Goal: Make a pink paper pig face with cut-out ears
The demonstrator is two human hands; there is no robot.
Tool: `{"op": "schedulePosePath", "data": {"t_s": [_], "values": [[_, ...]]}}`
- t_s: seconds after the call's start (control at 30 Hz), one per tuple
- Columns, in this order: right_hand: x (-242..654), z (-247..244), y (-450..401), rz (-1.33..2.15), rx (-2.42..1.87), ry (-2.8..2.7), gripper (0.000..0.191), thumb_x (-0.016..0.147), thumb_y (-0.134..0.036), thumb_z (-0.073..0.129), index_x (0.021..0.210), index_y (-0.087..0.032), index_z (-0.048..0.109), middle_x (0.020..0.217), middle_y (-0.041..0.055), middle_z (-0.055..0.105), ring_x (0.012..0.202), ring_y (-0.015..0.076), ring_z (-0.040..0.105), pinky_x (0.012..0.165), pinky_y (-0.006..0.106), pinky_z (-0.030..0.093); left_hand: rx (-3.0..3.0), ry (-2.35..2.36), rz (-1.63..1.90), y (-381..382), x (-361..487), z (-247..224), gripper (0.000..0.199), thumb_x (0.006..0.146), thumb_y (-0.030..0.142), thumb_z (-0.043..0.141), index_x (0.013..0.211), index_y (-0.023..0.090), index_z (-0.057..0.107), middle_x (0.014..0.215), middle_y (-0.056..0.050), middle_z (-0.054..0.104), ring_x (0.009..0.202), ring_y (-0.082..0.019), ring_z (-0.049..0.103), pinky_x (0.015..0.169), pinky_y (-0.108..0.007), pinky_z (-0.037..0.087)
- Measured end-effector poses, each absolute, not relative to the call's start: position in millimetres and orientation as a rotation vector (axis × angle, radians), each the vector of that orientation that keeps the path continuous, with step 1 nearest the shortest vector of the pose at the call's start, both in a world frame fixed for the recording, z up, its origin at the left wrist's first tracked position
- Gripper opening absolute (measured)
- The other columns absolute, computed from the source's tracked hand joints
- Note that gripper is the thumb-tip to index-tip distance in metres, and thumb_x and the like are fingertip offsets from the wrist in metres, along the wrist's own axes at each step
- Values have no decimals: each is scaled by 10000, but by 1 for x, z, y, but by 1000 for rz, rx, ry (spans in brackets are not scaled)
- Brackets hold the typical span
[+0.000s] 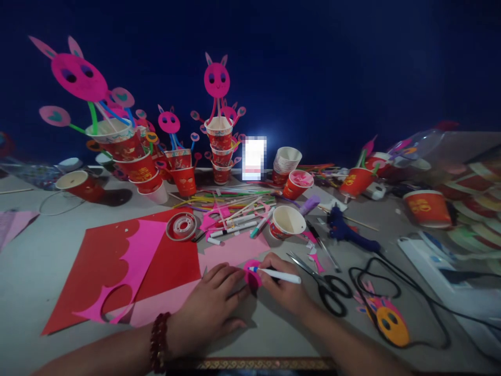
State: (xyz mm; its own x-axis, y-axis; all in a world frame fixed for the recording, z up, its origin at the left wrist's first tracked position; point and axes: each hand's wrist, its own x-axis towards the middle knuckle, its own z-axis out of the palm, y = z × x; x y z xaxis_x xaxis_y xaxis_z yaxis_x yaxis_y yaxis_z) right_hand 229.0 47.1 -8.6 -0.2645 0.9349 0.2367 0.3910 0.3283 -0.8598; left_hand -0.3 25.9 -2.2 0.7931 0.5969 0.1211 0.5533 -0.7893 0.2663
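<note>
A small bright pink paper disc (253, 280) lies on the table between my hands. My right hand (282, 284) grips a white marker (279, 274), its blue tip end pointing at the disc's upper part. Flat on the table at the disc's left edge, my left hand (219, 295) has its fingers stretched out and touching the disc. Beyond the hands is a light pink paper sheet (235, 249). Black-handled scissors (326, 287) rest just right of my right hand.
Left are red paper (97, 261) and a cut pink sheet (146, 250). Behind stand red paper cups (222, 156) with pink rabbit-faced figures (216, 80). Loose sticks and markers (242, 227) lie mid-table beside an open cup (287, 222). At right are a glue gun (350, 232), its cord, and an orange paper face (392, 326).
</note>
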Motion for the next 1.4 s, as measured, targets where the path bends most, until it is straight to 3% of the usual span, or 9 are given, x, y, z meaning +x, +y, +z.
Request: {"op": "schedulePosePath", "data": {"t_s": [1.4], "values": [[229, -8, 46, 873, -1195, -1823, 159, 832, -229, 514, 683, -238, 461, 571, -54, 465, 517, 135, 453, 517, 250, 342, 2798, 928, 278, 25, 0, -3, 663, 820, 539, 723, 1364, 225, 511, 1415, -94, 517, 1270, -316, 442, 1074, -486, 384]]}}
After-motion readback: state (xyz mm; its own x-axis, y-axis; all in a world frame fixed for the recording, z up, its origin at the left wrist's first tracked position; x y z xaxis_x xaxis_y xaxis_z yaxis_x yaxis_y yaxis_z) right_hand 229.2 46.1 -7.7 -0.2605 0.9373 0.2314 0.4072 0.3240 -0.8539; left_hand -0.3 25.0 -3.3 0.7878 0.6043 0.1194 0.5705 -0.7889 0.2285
